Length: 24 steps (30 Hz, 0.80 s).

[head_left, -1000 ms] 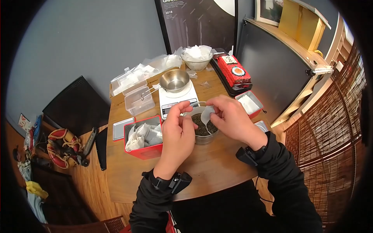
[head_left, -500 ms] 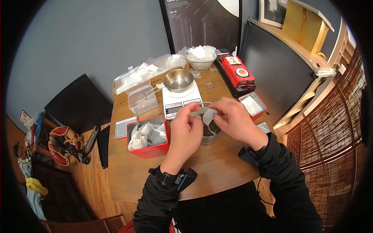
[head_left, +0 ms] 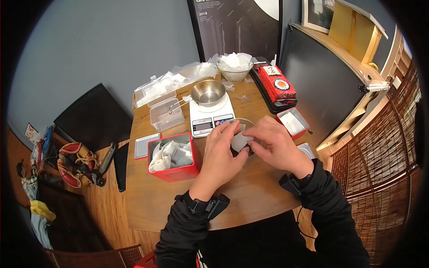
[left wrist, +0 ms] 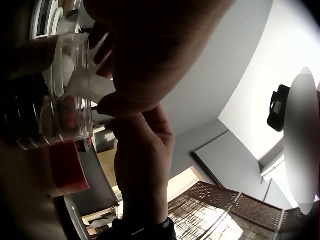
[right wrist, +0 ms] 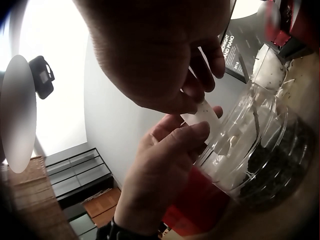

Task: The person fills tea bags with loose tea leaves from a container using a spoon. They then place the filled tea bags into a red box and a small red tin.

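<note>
My right hand [head_left: 275,143] pinches a small white tea bag [head_left: 240,141] over a clear jar [right wrist: 235,165] of dark dried leaves [right wrist: 280,160]. My left hand [head_left: 222,156] comes in from the other side, its thumb and fingers around the bag. In the right wrist view, the left thumb lies across the white bag [right wrist: 202,117], with fingers behind it. The left wrist view shows the bag [left wrist: 95,86] at the jar's mouth, between both hands. From the head, the hands hide most of the jar.
Left of the hands stands a red tin [head_left: 176,172] of filled white bags. Behind are a kitchen scale [head_left: 210,117] with a steel bowl [head_left: 208,93], and a clear plastic box [head_left: 167,115]. A glass bowl [head_left: 234,73], red package [head_left: 278,85] and smaller red tin [head_left: 294,123] lie beyond.
My left hand has spread its thumb and fingers and moved in around the tea bag, covering more of the jar. The right hand keeps its pinch. The head view has shifted slightly.
</note>
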Each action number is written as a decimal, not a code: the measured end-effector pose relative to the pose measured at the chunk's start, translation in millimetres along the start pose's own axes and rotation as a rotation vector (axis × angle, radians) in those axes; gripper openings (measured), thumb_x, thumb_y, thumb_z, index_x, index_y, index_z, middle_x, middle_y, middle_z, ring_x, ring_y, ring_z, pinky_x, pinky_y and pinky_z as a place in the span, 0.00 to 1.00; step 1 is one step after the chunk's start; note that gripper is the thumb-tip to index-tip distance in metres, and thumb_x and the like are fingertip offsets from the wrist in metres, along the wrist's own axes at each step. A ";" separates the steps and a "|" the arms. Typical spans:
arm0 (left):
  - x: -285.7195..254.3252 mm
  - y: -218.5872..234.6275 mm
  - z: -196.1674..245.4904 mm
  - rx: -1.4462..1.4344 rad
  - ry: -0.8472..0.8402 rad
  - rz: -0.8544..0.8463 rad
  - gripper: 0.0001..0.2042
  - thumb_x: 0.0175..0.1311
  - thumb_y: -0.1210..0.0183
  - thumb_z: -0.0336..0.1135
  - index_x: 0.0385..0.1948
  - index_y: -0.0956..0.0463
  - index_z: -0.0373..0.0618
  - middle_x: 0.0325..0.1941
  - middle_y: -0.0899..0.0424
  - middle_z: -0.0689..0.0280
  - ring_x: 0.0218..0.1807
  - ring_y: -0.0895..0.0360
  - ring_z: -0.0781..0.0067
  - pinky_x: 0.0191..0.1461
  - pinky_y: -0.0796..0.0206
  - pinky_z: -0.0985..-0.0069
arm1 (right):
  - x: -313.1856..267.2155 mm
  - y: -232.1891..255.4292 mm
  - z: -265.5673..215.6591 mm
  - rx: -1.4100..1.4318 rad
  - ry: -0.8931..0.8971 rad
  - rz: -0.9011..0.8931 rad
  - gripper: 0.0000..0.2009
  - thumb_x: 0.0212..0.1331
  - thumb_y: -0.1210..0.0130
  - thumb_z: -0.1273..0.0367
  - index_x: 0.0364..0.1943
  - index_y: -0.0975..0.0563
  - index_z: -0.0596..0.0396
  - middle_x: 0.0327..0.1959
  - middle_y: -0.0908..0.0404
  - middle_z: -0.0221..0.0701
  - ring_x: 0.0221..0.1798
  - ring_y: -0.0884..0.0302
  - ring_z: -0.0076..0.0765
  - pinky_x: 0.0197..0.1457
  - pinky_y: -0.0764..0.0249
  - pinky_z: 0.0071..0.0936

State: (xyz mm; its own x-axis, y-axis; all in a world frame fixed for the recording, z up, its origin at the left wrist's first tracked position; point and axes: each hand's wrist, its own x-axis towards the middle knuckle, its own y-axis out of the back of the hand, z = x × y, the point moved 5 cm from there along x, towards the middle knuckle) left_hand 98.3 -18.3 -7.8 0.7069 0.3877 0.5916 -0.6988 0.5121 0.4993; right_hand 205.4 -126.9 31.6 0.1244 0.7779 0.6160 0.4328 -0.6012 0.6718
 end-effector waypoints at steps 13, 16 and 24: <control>-2.9 -5.2 -14.9 -0.047 0.044 -0.012 0.07 0.55 0.35 0.30 0.31 0.25 0.42 0.40 0.17 0.58 0.65 0.31 0.44 0.75 0.49 0.50 | -0.2 3.2 3.4 0.005 0.022 0.007 0.13 0.47 0.40 0.80 0.40 0.19 0.57 0.30 0.22 0.36 0.37 0.25 0.45 0.38 0.27 0.38; -2.9 -7.2 -17.4 -0.063 0.049 0.006 0.06 0.57 0.36 0.29 0.30 0.25 0.42 0.40 0.16 0.58 0.65 0.31 0.43 0.74 0.49 0.50 | -1.5 1.8 3.7 0.042 -0.028 0.050 0.13 0.47 0.38 0.79 0.40 0.19 0.58 0.30 0.22 0.36 0.36 0.24 0.45 0.38 0.27 0.37; -5.5 -6.9 -18.5 -0.088 0.072 0.050 0.06 0.58 0.35 0.28 0.30 0.24 0.41 0.42 0.15 0.58 0.65 0.31 0.42 0.71 0.44 0.52 | -12.2 -1.5 11.7 0.026 -0.062 0.188 0.09 0.47 0.34 0.74 0.32 0.21 0.59 0.30 0.20 0.37 0.34 0.23 0.46 0.37 0.27 0.37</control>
State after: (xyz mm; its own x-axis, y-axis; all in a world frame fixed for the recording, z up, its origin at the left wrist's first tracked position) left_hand 101.2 -9.8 -26.2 0.6800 0.4669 0.5653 -0.7230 0.5553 0.4111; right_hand 213.7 -133.3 18.3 0.2598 0.6625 0.7026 0.4200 -0.7327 0.5356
